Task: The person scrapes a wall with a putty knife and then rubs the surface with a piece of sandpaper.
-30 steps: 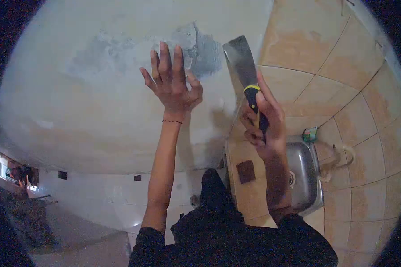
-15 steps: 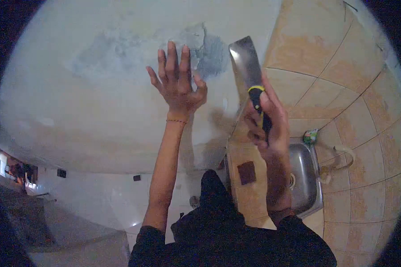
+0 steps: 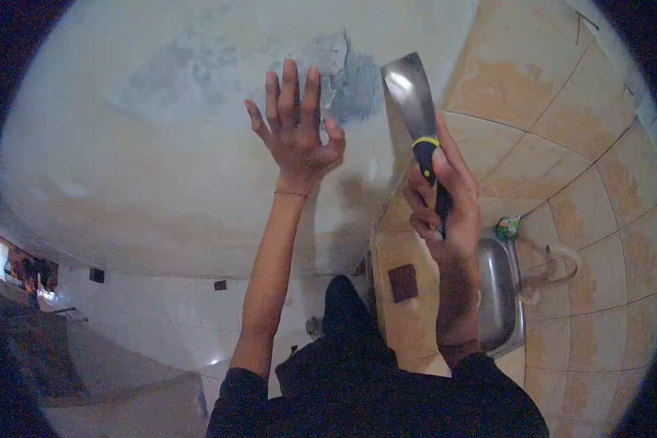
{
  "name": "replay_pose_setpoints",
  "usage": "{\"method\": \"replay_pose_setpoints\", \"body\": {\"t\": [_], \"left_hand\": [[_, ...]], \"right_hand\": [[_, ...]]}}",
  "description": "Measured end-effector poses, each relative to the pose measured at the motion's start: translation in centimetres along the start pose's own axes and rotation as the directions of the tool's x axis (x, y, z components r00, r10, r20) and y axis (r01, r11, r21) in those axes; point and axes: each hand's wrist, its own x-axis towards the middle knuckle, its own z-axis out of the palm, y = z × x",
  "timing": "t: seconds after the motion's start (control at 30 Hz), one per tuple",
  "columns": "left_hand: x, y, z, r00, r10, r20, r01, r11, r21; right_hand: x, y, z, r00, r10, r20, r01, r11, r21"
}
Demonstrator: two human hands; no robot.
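Note:
My left hand lies spread against the pale wall, its fingertips just below the grey, flaking patch. A wider bluish-grey stain marks the wall to the left of the fingers. Wrapped around the black-and-yellow handle of a putty knife is my right hand, with one finger stretched along toward the blade. The broad metal blade points up, close to the right edge of the flaking patch, and catches the light.
Below my right arm is a tiled counter with a dark brown square and a metal sink. A green-and-white packet and a curved pale tap are at the sink. Tiled wall rises on the right. Small dark pieces dot the floor.
The view has shifted slightly. The putty knife has turned a little and its blade sits slightly higher and farther right. My left hand stays spread on the wall.

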Motion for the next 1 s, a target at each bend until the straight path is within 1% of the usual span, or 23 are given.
{"method": "replay_pose_setpoints", "body": {"t": [0.07, 0.17, 0.27, 0.37, 0.47, 0.5, 0.53, 0.57, 0.63, 0.67, 0.73, 0.8, 0.9, 1.0], "left_hand": [[0.0, 0.1, 0.1, 1.000, 0.002, -0.011, -0.002, 1.000, -0.007], [0.2, -0.1, 0.0, 1.000, 0.012, -0.024, -0.011, 1.000, 0.003], [0.2, 0.1, 0.0, 1.000, 0.006, -0.029, -0.005, 1.000, 0.016], [-0.2, -0.1, 0.1, 1.000, 0.017, -0.017, -0.017, 1.000, -0.004], [0.1, -0.1, 0.1, 1.000, 0.012, -0.029, -0.012, 1.000, -0.005], [0.0, 0.0, 0.0, 1.000, 0.005, -0.018, -0.005, 1.000, -0.006], [0.1, 0.0, -0.2, 1.000, 0.004, -0.017, -0.004, 1.000, -0.003], [0.2, 0.1, -0.4, 1.000, 0.001, -0.006, -0.001, 1.000, -0.003], [0.3, 0.2, -0.9, 1.000, -0.007, 0.011, 0.007, 1.000, -0.016], [0.3, 0.3, -1.0, 1.000, -0.012, 0.009, 0.012, 1.000, -0.028], [0.4, 0.3, -0.9, 1.000, -0.008, -0.001, 0.008, 0.999, -0.039], [0.4, 0.0, -0.6, 1.000, 0.008, -0.014, -0.008, 0.999, -0.036], [0.3, -0.1, -0.7, 1.000, 0.001, 0.018, -0.001, 1.000, -0.002], [0.5, -0.1, -1.0, 1.000, -0.012, 0.027, 0.013, 0.999, -0.030]], "right_hand": [[-0.1, -0.1, -0.2, 1.000, 0.020, -0.023, -0.020, 0.999, -0.033], [-0.1, -0.2, -0.2, 0.999, 0.043, -0.007, -0.042, 0.998, 0.035], [1.1, 0.0, 0.7, 0.995, 0.017, 0.095, -0.029, 0.993, 0.116], [0.1, 0.4, 0.2, 0.999, -0.011, 0.031, 0.006, 0.987, 0.163], [-1.0, 1.9, -1.2, 0.997, -0.073, -0.026, 0.076, 0.978, 0.196], [-1.1, 2.3, -1.2, 0.990, -0.138, -0.034, 0.138, 0.990, -0.023], [-1.6, 2.6, -1.1, 0.978, -0.207, -0.030, 0.194, 0.952, -0.237], [-2.0, 2.9, -0.9, 0.964, -0.264, -0.019, 0.229, 0.868, -0.441], [-2.0, 2.3, 0.6, 0.903, -0.424, 0.074, 0.351, 0.626, -0.696], [-0.8, 2.7, 0.5, 0.834, -0.525, 0.172, 0.452, 0.469, -0.759], [0.4, 2.5, 1.3, 0.774, -0.580, 0.253, 0.474, 0.267, -0.839], [0.7, 1.7, 2.8, 0.820, -0.541, 0.187, 0.348, 0.212, -0.913], [-0.4, 2.7, 2.1, 0.868, -0.476, 0.144, 0.281, 0.229, -0.932], [-3.7, 4.7, 0.7, 0.909, -0.404, 0.105, 0.209, 0.222, -0.953]]}}
